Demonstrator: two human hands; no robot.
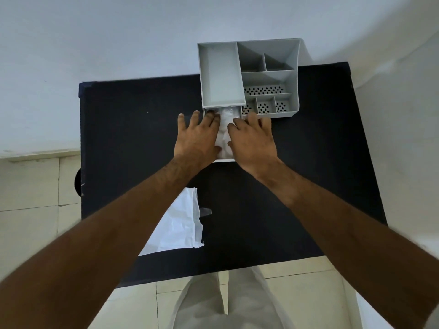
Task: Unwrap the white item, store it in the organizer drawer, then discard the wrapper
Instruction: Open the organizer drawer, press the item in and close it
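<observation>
A grey desk organizer stands at the far edge of the black table. Its white drawer is pulled out toward me. A white crinkled item lies inside the drawer, seen between my hands. My left hand rests flat on the left part of the drawer, fingers spread over the item. My right hand presses on the right part, fingers curled down onto it. The white wrapper lies flat on the near left part of the table, partly under my left forearm.
The organizer has several open compartments, some with perforated bottoms. A white wall rises behind the table. Tiled floor shows to the left, and my light trousers at the table's near edge.
</observation>
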